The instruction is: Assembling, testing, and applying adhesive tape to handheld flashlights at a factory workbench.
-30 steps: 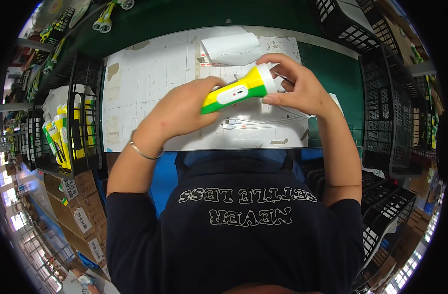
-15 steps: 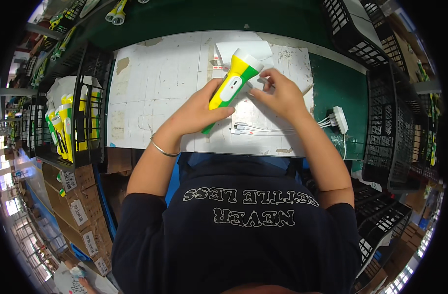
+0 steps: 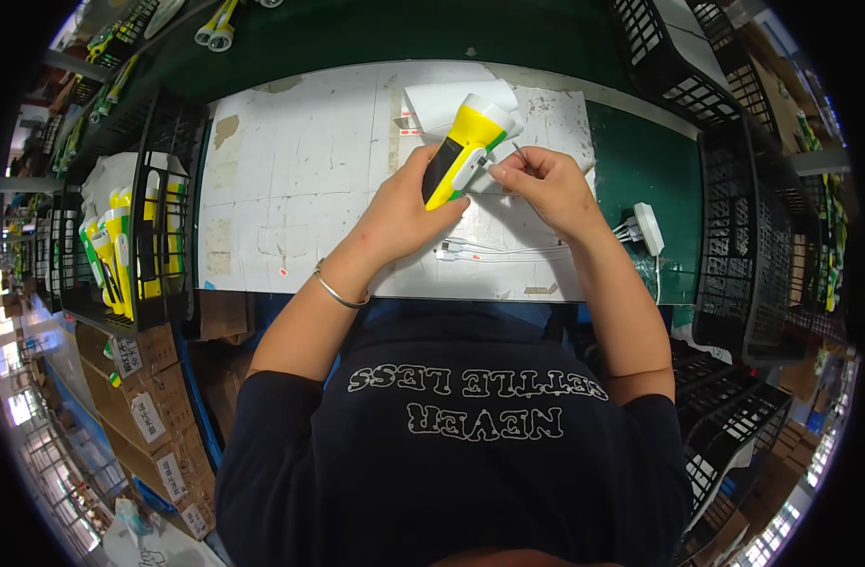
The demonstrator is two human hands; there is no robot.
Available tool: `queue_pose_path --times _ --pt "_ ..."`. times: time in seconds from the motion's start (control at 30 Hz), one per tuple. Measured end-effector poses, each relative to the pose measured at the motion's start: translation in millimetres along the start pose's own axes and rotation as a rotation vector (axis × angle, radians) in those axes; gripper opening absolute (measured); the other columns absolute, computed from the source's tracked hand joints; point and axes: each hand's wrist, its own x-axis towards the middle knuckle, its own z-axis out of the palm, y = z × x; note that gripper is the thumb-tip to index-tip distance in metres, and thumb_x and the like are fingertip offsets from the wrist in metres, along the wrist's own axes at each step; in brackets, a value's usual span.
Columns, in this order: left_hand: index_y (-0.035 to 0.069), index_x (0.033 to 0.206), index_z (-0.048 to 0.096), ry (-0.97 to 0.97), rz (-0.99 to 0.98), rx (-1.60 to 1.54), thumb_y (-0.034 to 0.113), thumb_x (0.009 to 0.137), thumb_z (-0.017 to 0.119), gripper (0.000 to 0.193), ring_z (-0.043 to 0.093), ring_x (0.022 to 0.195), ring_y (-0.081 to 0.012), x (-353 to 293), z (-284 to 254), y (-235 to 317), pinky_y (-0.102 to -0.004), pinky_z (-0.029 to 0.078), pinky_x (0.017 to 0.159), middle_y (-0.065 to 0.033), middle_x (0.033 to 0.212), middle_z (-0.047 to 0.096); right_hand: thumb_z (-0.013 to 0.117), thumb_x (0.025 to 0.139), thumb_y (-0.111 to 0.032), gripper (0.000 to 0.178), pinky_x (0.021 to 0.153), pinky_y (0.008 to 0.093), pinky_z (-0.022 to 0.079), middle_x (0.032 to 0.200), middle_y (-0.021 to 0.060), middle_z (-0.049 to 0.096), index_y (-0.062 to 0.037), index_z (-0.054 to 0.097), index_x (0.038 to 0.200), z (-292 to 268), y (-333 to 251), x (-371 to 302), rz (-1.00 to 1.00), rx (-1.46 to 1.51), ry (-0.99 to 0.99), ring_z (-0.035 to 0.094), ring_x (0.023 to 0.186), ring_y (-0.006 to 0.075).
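A yellow, green and white flashlight is tilted over the white work board, its wide white head pointing away from me. My left hand is closed around its body, which shows a black panel and a white side strip. Close against that strip, my right hand pinches something small. A thin dark piece juts out above these fingers and a pale tip shows at the flashlight; I cannot make out what is held. Nearer to me, white charging cables lie on the board, running under my right forearm toward a white power block.
A curled white sheet lies behind the flashlight. At the left stands a black crate of similar flashlights; black crates line the right side. Two flashlights lie on the green table at the far left. Cardboard boxes are below left.
The flashlight has turned in my left hand, so its black panel shows and the white strip faces right. My right fingers have closed into a pinch at the strip.
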Motion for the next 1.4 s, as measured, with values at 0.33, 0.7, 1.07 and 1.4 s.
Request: queue_pose_path --times 0.33,0.7,1.07,1.4 --pt "0.003 0.125 0.041 0.258 0.215 0.472 0.018 0.075 0.067 0.058 0.057 0.097 -0.0334 -1.1 15.6 -4.6 -0.0380 0.049 0.079 -0.0177 0.110 0.055 0.072 0.077 -0.018 0.021 0.064 0.0194 0.041 0.071 0.0016 0.060 0.0002 0.063 0.080 8.9 7.7 -3.3 0.013 0.083 0.120 0.052 0.066 0.0066" --pt "0.004 0.124 0.042 0.456 0.263 0.288 0.025 0.076 0.069 0.059 0.057 0.092 -0.0370 5.5 -15.0 -4.3 -0.0405 0.048 0.079 -0.0178 0.110 0.053 0.069 0.080 -0.016 0.017 0.056 0.0187 0.037 0.068 -0.0029 0.056 -0.0007 0.063 0.078 7.4 9.9 -10.8 -0.064 -0.099 0.154 0.048 0.062 0.0038" --pt "0.000 0.116 0.049 1.311 0.149 0.554 0.036 0.078 0.069 0.056 0.060 0.089 -0.0252 -120.1 -253.3 -41.1 -0.0349 0.047 0.078 -0.0149 0.097 0.061 0.063 0.087 -0.012 0.016 0.065 0.0159 0.037 0.085 -0.0029 0.057 0.0001 0.060 0.097 5.3 41.5 -1.9 -0.123 0.009 0.097 0.049 0.074 0.0032" --pt "0.011 0.129 0.048 1.127 -0.735 0.617 0.045 0.071 0.065 0.069 0.051 0.114 -0.0336 -200.6 -445.3 -191.3 -0.0398 0.039 0.098 -0.0214 0.122 0.053 0.061 0.087 -0.008 0.013 0.068 0.0171 0.041 0.088 -0.0002 0.058 -0.0004 0.058 0.098 10.2 52.3 2.2 -0.178 0.007 0.127 0.052 0.077 0.0052"
